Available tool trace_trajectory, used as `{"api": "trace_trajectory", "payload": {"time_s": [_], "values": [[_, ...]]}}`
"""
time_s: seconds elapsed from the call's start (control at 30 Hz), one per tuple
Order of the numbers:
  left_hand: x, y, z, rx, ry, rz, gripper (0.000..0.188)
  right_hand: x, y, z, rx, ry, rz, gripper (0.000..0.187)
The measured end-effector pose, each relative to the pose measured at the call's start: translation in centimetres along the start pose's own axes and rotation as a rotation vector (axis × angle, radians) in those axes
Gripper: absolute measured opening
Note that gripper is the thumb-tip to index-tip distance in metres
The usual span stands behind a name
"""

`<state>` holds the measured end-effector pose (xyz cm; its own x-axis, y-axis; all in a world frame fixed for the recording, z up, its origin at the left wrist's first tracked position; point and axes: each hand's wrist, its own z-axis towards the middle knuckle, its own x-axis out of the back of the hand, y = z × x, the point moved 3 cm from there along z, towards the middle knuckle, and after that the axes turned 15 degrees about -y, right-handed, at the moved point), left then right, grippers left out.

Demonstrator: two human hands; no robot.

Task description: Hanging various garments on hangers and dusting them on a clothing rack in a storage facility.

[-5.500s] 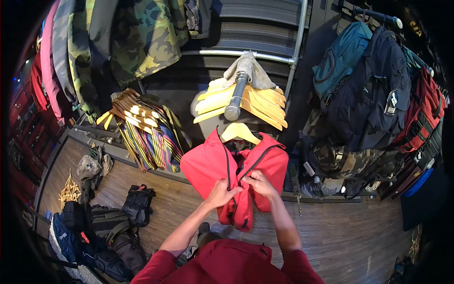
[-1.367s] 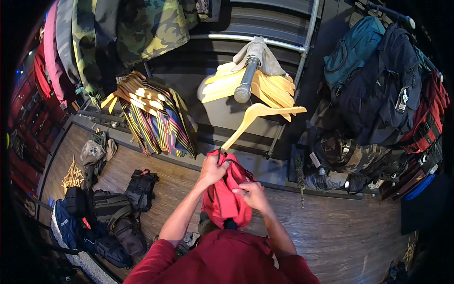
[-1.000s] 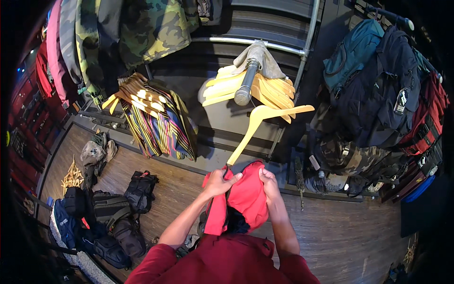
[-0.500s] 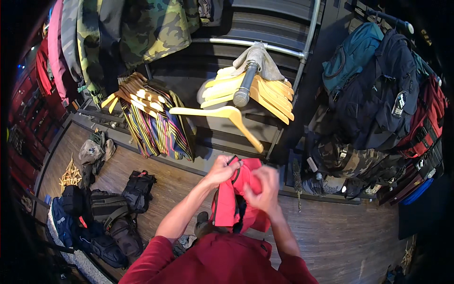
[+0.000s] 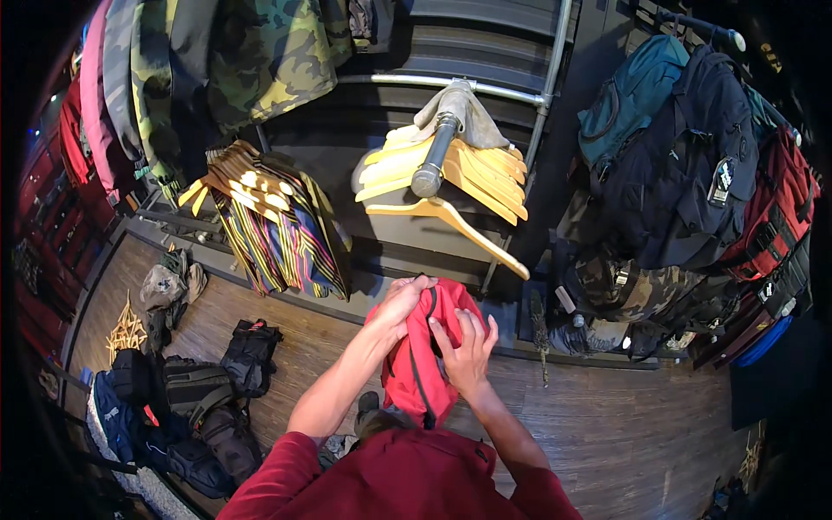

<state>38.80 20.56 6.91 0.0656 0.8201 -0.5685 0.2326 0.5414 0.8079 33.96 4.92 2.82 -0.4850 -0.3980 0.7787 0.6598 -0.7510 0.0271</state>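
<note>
Jacket (image 5: 438,378), red and bunched, hangs below a bare hanger (image 5: 431,208), between left grip (image 5: 399,305), clamped on its top edge, and right grip (image 5: 466,355), fingers spread against its side. It looks light, soft, prone to slump; the stiffer zip (image 5: 419,387) edge should hold best.
</note>
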Motion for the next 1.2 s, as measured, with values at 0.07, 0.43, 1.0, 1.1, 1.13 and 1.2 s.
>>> {"api": "trace_trajectory", "payload": {"time_s": [0.07,0.43,1.0,1.1,1.13,1.2], "values": [[-0.1,-0.8,0.4,-0.010,-0.004,-0.045,0.013,-2.8,0.2,-0.1,-0.042,0.121,0.005,0.043],[0.5,-0.6,0.2,-0.038,0.047,-0.200,0.013,-1.4,-0.1,1.8,-0.145,0.219,0.067,0.017],[4.0,3.6,-0.6,-0.285,0.271,0.835,0.022,3.4,2.6,3.0,-0.051,-0.058,0.744,0.040],[2.2,5.3,-0.6,-0.362,0.253,1.204,0.038,4.8,0.3,3.3,0.316,-0.385,0.556,0.065],[1.6,5.4,-0.3,-0.348,0.202,1.306,0.041,5.0,-0.3,3.5,0.378,-0.469,0.502,0.070],[-0.5,6.0,-0.1,-0.216,0.054,1.404,0.033,5.4,-1.2,4.2,0.441,-0.552,0.446,0.076]]}}
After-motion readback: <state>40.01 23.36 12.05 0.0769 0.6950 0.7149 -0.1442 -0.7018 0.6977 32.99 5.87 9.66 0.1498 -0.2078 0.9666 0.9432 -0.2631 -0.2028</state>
